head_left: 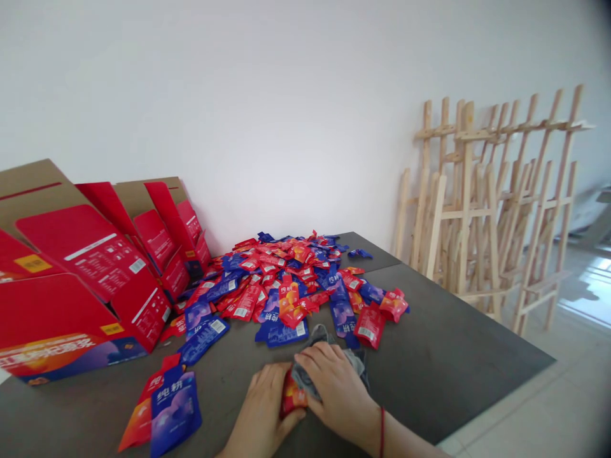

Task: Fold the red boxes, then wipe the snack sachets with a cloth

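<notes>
Near the front of the dark table, my left hand (264,410) grips a red and orange pouch (293,395) by its left side. My right hand (337,388) is closed over a grey cloth (358,364) and presses it against the pouch's upper right side. Most of the pouch is hidden under my fingers and the cloth. Just beyond my hands spreads a large heap of red and blue pouches (272,280). To the left of my left hand, a blue pouch (176,410) partly overlaps a red pouch (146,407), both lying flat.
Open red cardboard boxes (62,312) stand in a row along the table's left side, flaps up. A white wall rises behind the table (429,356). Wooden easels (463,210) lean together beyond its right edge, on a pale tiled floor (529,413).
</notes>
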Demonstrator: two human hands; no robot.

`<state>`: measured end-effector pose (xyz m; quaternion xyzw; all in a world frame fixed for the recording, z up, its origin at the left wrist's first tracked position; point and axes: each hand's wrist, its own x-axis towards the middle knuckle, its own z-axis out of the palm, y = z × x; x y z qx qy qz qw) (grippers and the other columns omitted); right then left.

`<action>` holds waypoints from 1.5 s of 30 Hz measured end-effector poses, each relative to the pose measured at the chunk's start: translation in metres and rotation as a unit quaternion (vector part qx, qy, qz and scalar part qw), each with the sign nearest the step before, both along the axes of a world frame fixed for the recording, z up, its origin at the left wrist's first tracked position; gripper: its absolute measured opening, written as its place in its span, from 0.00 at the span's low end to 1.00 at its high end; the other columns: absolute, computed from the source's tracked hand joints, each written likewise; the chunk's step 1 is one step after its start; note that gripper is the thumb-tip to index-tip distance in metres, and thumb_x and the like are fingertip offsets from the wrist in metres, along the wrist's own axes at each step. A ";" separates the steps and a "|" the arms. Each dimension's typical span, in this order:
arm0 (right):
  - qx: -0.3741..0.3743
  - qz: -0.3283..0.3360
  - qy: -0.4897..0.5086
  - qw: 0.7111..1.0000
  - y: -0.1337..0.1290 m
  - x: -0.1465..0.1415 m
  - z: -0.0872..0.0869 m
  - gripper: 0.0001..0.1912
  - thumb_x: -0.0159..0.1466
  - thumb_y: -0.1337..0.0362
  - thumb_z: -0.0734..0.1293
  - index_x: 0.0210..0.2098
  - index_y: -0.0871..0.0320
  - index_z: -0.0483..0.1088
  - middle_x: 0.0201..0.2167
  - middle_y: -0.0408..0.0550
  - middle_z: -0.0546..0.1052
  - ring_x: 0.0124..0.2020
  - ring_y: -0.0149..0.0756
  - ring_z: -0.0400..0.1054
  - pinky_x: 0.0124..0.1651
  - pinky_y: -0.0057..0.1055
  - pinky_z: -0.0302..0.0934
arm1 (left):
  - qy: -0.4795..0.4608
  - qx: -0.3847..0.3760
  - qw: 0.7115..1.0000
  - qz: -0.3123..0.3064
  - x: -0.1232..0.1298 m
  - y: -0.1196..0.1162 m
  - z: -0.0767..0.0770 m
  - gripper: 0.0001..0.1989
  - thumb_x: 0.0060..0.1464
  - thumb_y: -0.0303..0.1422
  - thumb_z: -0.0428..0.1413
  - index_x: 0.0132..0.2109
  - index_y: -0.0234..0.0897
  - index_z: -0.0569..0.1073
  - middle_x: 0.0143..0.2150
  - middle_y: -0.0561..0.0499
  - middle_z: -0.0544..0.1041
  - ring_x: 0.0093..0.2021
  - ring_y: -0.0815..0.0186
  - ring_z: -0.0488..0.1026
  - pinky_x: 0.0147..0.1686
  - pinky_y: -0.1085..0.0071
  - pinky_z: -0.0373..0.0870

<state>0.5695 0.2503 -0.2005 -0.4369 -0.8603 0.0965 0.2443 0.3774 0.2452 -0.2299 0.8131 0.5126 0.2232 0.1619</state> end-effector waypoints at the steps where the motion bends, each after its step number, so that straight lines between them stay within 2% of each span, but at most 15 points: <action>1: -0.003 0.023 -0.018 1.000 -0.001 -0.005 -0.001 0.26 0.62 0.59 0.66 0.59 0.56 0.62 0.54 0.50 0.71 0.55 0.44 0.60 0.60 0.40 0.50 | -0.005 0.005 1.000 -0.010 0.000 0.001 -0.001 0.28 0.46 0.32 0.64 0.55 0.40 0.66 0.52 0.43 0.73 0.52 0.51 0.69 0.52 0.53 0.65; 5: -0.013 0.058 -0.068 0.996 0.006 -0.006 -0.011 0.24 0.62 0.57 0.66 0.55 0.60 0.65 0.51 0.51 0.72 0.54 0.43 0.60 0.59 0.38 0.51 | -0.017 0.011 0.999 -0.026 -0.002 0.002 -0.006 0.29 0.46 0.32 0.65 0.55 0.40 0.67 0.53 0.42 0.72 0.53 0.51 0.69 0.53 0.53 0.65; 9: -0.023 0.034 -0.063 0.997 0.015 0.015 -0.016 0.19 0.63 0.59 0.67 0.52 0.54 0.69 0.51 0.46 0.73 0.55 0.41 0.60 0.60 0.37 0.50 | -0.021 0.004 1.000 0.001 -0.007 0.003 -0.011 0.37 0.41 0.29 0.66 0.59 0.41 0.63 0.54 0.42 0.71 0.54 0.51 0.69 0.55 0.51 0.65; 14: -0.029 -0.004 -0.073 0.997 0.017 0.029 -0.016 0.18 0.63 0.61 0.66 0.52 0.53 0.69 0.51 0.45 0.73 0.55 0.39 0.60 0.59 0.36 0.51 | -0.037 0.001 0.999 -0.004 -0.012 0.004 -0.015 0.38 0.41 0.29 0.66 0.59 0.43 0.63 0.53 0.44 0.72 0.53 0.52 0.69 0.55 0.52 0.65; 18: -0.009 -0.040 -0.094 0.995 0.024 0.032 -0.017 0.16 0.61 0.64 0.67 0.49 0.54 0.71 0.49 0.46 0.74 0.53 0.42 0.61 0.56 0.39 0.54 | -0.051 -0.014 0.999 0.000 -0.007 0.005 -0.017 0.37 0.41 0.29 0.66 0.59 0.41 0.63 0.53 0.44 0.71 0.54 0.53 0.68 0.56 0.54 0.64; 21: 0.001 -0.085 -0.108 0.990 0.032 0.038 -0.012 0.14 0.62 0.67 0.65 0.47 0.56 0.72 0.47 0.49 0.75 0.51 0.44 0.63 0.53 0.42 0.56 | -0.068 -0.031 0.997 -0.002 -0.001 0.007 -0.013 0.36 0.41 0.30 0.66 0.59 0.40 0.63 0.55 0.43 0.70 0.55 0.53 0.67 0.57 0.55 0.62; 24: 0.022 -0.107 -0.082 0.991 0.034 0.043 -0.005 0.13 0.65 0.68 0.62 0.48 0.55 0.72 0.45 0.48 0.76 0.51 0.43 0.63 0.54 0.41 0.55 | -0.089 -0.051 0.995 0.002 -0.004 0.011 0.001 0.24 0.50 0.29 0.57 0.55 0.40 0.65 0.53 0.44 0.71 0.54 0.58 0.68 0.56 0.60 0.63; 26: 0.050 -0.106 -0.060 0.991 0.028 0.041 -0.002 0.14 0.65 0.67 0.63 0.49 0.53 0.71 0.48 0.47 0.75 0.54 0.43 0.61 0.57 0.42 0.51 | -0.076 -0.067 0.995 0.010 -0.012 0.015 0.012 0.16 0.52 0.27 0.52 0.50 0.39 0.68 0.48 0.46 0.73 0.50 0.60 0.69 0.52 0.63 0.64; 29: 0.075 -0.064 -0.052 0.994 0.012 0.028 -0.003 0.16 0.66 0.64 0.64 0.53 0.49 0.70 0.47 0.47 0.74 0.54 0.43 0.60 0.61 0.43 0.46 | -0.018 -0.088 0.996 0.020 -0.026 0.018 0.023 0.12 0.46 0.26 0.55 0.41 0.39 0.70 0.43 0.49 0.73 0.46 0.60 0.69 0.46 0.65 0.64; 33: 0.045 0.006 -0.054 0.997 -0.007 -0.004 -0.016 0.15 0.66 0.57 0.65 0.52 0.48 0.68 0.42 0.44 0.73 0.49 0.39 0.62 0.58 0.38 0.50 | 0.049 -0.094 0.994 0.025 -0.030 0.018 0.018 0.13 0.41 0.29 0.59 0.38 0.39 0.68 0.41 0.51 0.71 0.43 0.61 0.67 0.42 0.67 0.60; 37: 0.013 0.004 -0.070 0.997 -0.011 -0.026 -0.026 0.11 0.65 0.58 0.66 0.47 0.49 0.69 0.42 0.42 0.71 0.45 0.37 0.62 0.52 0.35 0.53 | 0.063 -0.104 0.992 0.035 -0.024 0.018 0.011 0.12 0.42 0.30 0.59 0.36 0.39 0.67 0.40 0.52 0.71 0.42 0.61 0.66 0.40 0.69 0.57; 41: 0.012 -0.021 -0.078 0.997 -0.005 -0.018 -0.029 0.07 0.62 0.61 0.69 0.41 0.51 0.71 0.40 0.44 0.71 0.43 0.39 0.63 0.48 0.36 0.55 | 0.055 -0.141 0.987 0.057 -0.021 0.018 0.017 0.12 0.40 0.29 0.59 0.34 0.39 0.65 0.39 0.53 0.71 0.41 0.62 0.66 0.41 0.68 0.57; 45: 0.013 -0.095 -0.058 0.994 0.011 0.009 -0.026 0.06 0.62 0.67 0.67 0.39 0.53 0.71 0.40 0.45 0.72 0.43 0.41 0.63 0.47 0.37 0.55 | 0.042 -0.161 0.983 0.075 -0.018 0.017 0.023 0.12 0.40 0.29 0.58 0.33 0.39 0.63 0.38 0.53 0.72 0.40 0.62 0.67 0.41 0.69 0.57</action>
